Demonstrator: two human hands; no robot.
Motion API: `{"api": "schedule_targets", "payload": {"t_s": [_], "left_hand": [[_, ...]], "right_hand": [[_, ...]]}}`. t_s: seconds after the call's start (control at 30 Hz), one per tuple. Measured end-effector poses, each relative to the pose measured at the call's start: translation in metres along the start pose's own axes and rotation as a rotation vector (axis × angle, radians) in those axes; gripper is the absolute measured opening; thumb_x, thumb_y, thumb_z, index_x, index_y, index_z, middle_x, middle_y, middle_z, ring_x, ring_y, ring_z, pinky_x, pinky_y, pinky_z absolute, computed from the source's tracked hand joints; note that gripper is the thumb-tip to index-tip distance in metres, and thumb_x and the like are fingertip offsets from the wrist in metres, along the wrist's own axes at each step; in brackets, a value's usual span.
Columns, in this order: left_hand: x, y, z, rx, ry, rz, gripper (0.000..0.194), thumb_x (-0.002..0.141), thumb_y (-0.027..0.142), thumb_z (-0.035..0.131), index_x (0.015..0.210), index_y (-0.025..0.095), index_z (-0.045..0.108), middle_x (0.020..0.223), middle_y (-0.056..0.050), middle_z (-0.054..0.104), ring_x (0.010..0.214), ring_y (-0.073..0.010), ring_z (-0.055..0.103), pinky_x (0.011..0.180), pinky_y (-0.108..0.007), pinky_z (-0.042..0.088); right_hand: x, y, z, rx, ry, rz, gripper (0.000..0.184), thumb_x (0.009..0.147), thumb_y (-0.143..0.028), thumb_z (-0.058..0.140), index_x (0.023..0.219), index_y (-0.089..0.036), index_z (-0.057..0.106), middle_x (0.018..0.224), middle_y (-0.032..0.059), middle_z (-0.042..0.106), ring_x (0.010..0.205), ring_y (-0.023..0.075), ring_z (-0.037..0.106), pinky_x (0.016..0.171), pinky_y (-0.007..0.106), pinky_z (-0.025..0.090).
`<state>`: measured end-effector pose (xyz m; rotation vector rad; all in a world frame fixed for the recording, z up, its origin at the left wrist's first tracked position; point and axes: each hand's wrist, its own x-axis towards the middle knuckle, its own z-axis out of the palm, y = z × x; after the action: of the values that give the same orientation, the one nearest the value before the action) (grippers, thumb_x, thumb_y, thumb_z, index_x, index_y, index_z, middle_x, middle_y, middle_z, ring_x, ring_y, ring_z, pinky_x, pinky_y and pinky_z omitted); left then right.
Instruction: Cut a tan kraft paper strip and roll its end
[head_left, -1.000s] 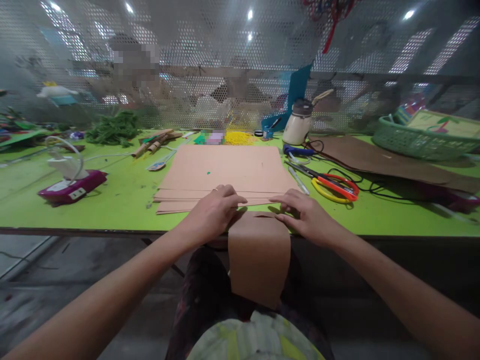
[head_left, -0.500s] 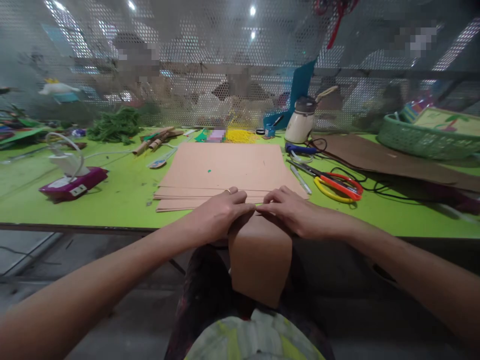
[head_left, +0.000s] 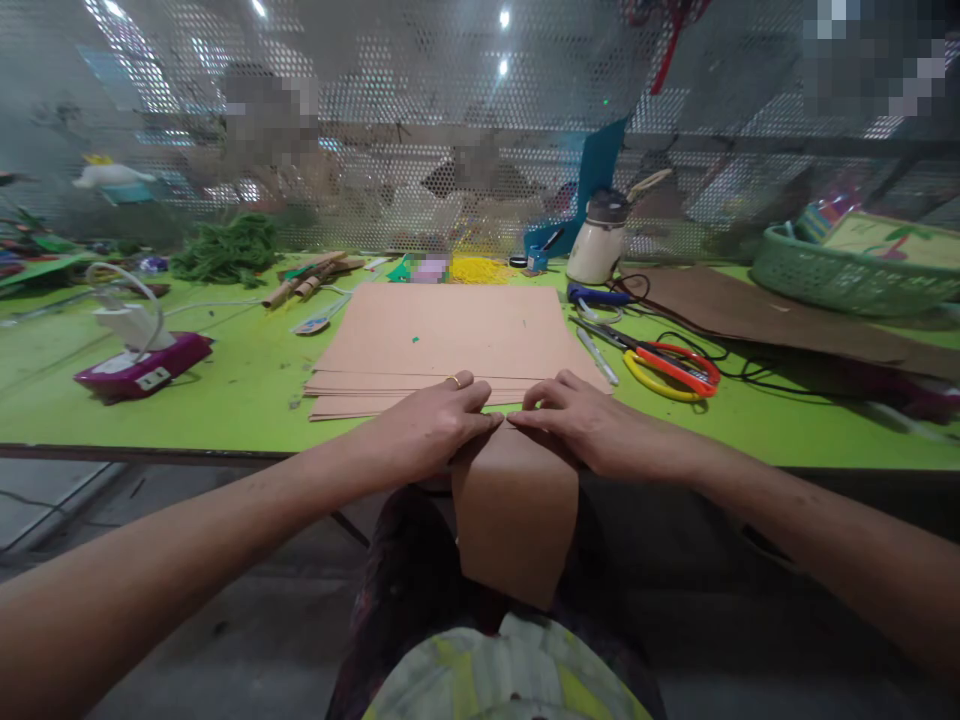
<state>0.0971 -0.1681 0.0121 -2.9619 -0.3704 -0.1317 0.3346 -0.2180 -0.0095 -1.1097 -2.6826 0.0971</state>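
Clock reference: the brown paper piece [head_left: 517,505] is the centre, with 12 o'clock directed away from the person.

Edges: the paper piece bends over the front edge of the green table [head_left: 255,400]; its lower part hangs at 6 o'clock, above the lap. The stack of paper sheets [head_left: 457,330] lies at 11 to 12 o'clock, its near edges staggered and close to the fingers.

Clearance: bare table surface extends at 9 o'clock, between the stack and the purple power strip [head_left: 142,370], and at 3 o'clock, beyond the right wrist. The white pen [head_left: 598,357] lies between 1 and 2 o'clock, just beside the stack. The scissors [head_left: 667,368] lie at 2 o'clock, blades pointing toward the stack, well apart from the fingers.

Grip: the left hand [head_left: 446,425] is at 10 o'clock and the right hand [head_left: 589,425] at 2 o'clock, fingers bent. Thumbs and forefingers are drawn in at the far edge of the paper piece. The fingertips of the two hands nearly meet there. Whether either hand clamps the paper or only presses it cannot be determined.
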Motion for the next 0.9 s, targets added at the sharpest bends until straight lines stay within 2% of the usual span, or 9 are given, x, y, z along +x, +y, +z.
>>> {"api": "schedule_targets", "payload": {"t_s": [0.2,0.53,0.73,0.9], "left_hand": [[0.001,-0.002,0.000,0.021,0.002,0.024,0.040,0.071,0.020,0.063,0.110,0.014,0.057,0.089,-0.009,0.050,0.085,-0.0233,0.044,0.072,-0.032,0.038],[-0.002,-0.005,-0.003,0.067,-0.015,0.064,0.027,0.085,0.019,0.050,0.111,0.014,0.057,0.089,-0.009,0.052,0.085,-0.0212,0.047,0.074,-0.031,0.038],[-0.003,-0.007,-0.002,0.054,-0.017,0.082,0.023,0.086,0.019,0.048,0.107,0.014,0.058,0.089,-0.010,0.053,0.083,-0.0209,0.046,0.074,-0.031,0.038],[-0.008,-0.007,-0.007,0.068,-0.035,0.117,0.022,0.085,0.011,0.044,0.100,0.013,0.059,0.089,-0.011,0.054,0.084,-0.0214,0.046,0.075,-0.032,0.037]], "right_hand": [[-0.002,0.000,0.001,0.001,0.030,-0.021,0.047,0.081,-0.011,0.053,0.125,-0.027,0.051,0.112,0.0103,0.053,0.097,0.0233,0.042,0.083,0.042,0.040],[-0.010,-0.003,0.001,-0.027,0.048,0.004,0.042,0.083,-0.008,0.049,0.123,-0.021,0.053,0.116,0.0110,0.054,0.104,0.0237,0.043,0.085,0.042,0.041],[-0.020,0.000,0.004,0.049,0.138,-0.008,0.037,0.084,-0.008,0.045,0.118,-0.019,0.057,0.116,0.0118,0.057,0.108,0.0236,0.045,0.088,0.043,0.043],[-0.028,0.001,0.005,0.068,0.144,0.010,0.040,0.081,-0.002,0.043,0.116,-0.015,0.057,0.117,0.0137,0.058,0.111,0.0238,0.045,0.091,0.044,0.043]]}}
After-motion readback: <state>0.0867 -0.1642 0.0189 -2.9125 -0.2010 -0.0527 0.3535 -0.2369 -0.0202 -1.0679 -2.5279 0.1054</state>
